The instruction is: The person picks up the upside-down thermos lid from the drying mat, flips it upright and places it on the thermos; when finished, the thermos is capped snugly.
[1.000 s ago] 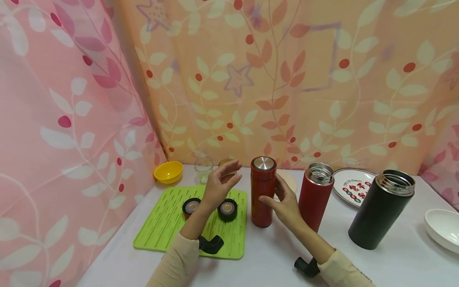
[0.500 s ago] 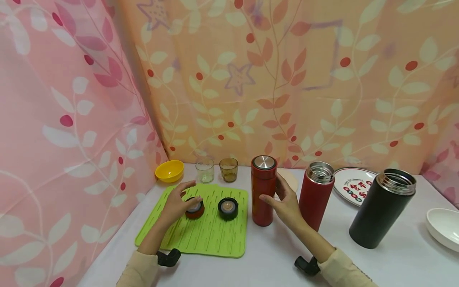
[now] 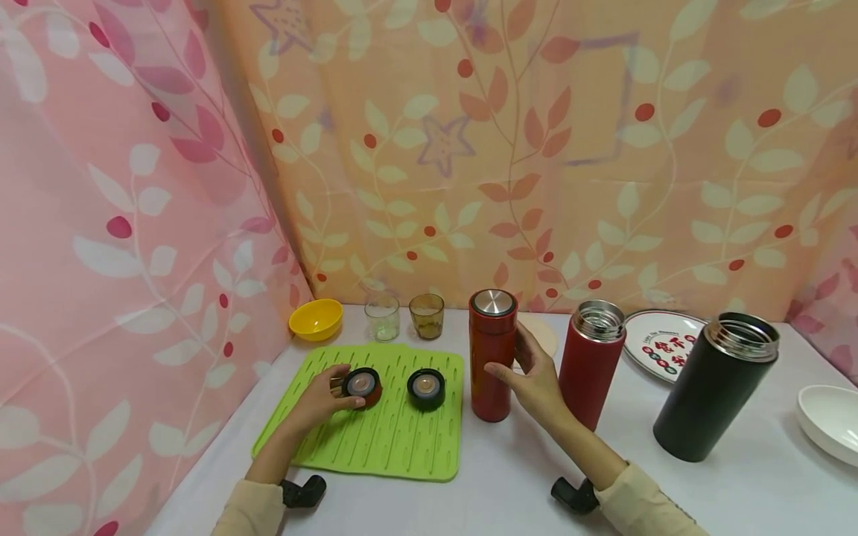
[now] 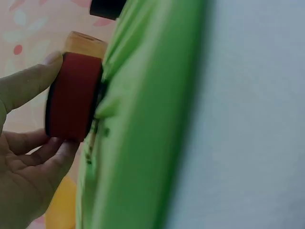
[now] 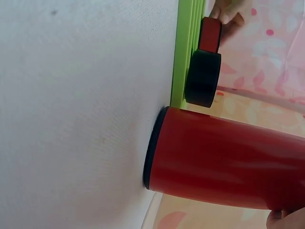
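Note:
My left hand [image 3: 316, 400] pinches a red-sided bottle lid [image 3: 363, 385] by its edges, thumb on the near side. The lid lies underside up on a green ribbed mat [image 3: 395, 450]; the left wrist view shows its red band [image 4: 75, 98] between thumb and fingers. Beside it on the mat sits a black lid [image 3: 425, 393], also underside up. My right hand [image 3: 538, 381] holds a red thermos [image 3: 490, 365] around its right side. This thermos stands upright, capped with a silver-topped lid, its base on the white table in the right wrist view.
Right of the capped thermos stand an uncapped red thermos [image 3: 590, 376] and an uncapped black one [image 3: 704, 406]. A patterned plate [image 3: 643, 339] lies behind them, and a white bowl [image 3: 831, 428] is far right. Two glasses [image 3: 383, 320] and a yellow bowl [image 3: 315, 321] line the back left.
My left hand has moved left and down from beside the capped thermos, and its fingers have closed around the red-sided lid. My right hand has stayed on the thermos.

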Tool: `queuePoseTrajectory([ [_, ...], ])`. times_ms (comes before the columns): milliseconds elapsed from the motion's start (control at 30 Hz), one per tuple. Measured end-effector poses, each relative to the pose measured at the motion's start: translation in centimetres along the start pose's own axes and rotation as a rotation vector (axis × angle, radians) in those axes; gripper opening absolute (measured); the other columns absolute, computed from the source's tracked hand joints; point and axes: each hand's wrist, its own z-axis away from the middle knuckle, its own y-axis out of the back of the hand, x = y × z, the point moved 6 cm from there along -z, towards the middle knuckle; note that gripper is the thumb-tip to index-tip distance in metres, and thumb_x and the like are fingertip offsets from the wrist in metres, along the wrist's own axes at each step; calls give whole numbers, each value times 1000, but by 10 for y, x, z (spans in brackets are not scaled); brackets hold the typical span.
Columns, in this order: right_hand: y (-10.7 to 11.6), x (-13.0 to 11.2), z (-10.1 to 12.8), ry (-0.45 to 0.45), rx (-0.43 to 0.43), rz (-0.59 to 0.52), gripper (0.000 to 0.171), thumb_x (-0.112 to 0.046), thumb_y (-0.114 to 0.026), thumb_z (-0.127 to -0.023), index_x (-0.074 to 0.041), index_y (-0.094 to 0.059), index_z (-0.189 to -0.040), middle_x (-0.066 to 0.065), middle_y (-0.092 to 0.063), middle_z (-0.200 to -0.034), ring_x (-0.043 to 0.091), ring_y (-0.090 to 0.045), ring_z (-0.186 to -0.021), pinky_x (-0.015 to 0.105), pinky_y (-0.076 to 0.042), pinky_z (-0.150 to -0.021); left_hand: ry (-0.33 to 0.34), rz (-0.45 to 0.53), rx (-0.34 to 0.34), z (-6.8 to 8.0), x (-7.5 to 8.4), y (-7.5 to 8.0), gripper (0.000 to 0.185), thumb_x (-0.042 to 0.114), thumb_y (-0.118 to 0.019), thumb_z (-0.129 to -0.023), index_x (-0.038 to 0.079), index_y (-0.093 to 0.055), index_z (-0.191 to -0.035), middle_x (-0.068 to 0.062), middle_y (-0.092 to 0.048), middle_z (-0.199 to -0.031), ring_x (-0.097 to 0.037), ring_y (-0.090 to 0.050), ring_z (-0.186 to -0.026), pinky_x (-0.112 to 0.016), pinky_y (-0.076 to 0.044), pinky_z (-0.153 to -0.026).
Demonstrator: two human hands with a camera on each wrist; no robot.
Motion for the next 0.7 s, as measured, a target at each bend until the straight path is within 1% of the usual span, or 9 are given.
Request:
queuePoseTrajectory([
  [167,0,-4,2,5,-4,0,80,-22,-72,-80,-22,-26,-145,3,-39,-145,23,-39,-132,45,-31,-107,-13,-27,28,-3,-7,-1,69,20,-76,-75,-4,-43,-131,-26,-49,-129,-39,-53,-114,-46,-48,-91],
  [267,0,-6,4,5,-9,-4,81,-23,-71,-80,-23,-25,-146,3,-38,-145,23,-38,-133,45,-31,-108,-23,2,44,-4,-9,-1,68,20,-76,-74,-3,-45,-130,-24,-50,-128,-38,-54,-113,-44,-48,-91],
  [367,1,-7,5,1,-12,0,82,-23,-71,-80,-22,-23,-146,4,-37,-146,24,-38,-133,44,-30,-108,-46,49,51,-4,-6,-1,69,19,-77,-73,-1,-45,-131,-22,-50,-127,-36,-53,-115,-40,-49,-91],
  [467,3,-7,5,-2,-19,19,83,-24,-71,-80,-21,-21,-147,4,-34,-148,24,-36,-134,42,-30,-108,-90,87,58,-3,5,-2,70,20,-78,-72,1,-45,-131,-20,-50,-128,-33,-51,-117,-37,-48,-93],
  [533,4,-8,6,7,-17,31,83,-24,-70,-80,-21,-21,-147,3,-31,-149,24,-34,-135,38,-30,-107,-124,96,69,-1,16,-4,72,23,-79,-70,4,-46,-131,-16,-51,-129,-30,-49,-118,-35,-46,-96],
  [700,8,-15,8,74,6,45,79,-21,-71,-80,-19,-26,-145,0,-30,-150,18,-32,-136,25,-32,-103,-272,149,73,8,58,-13,69,21,-80,-70,8,-48,-130,-12,-50,-128,-28,-47,-121,-30,-44,-98],
])
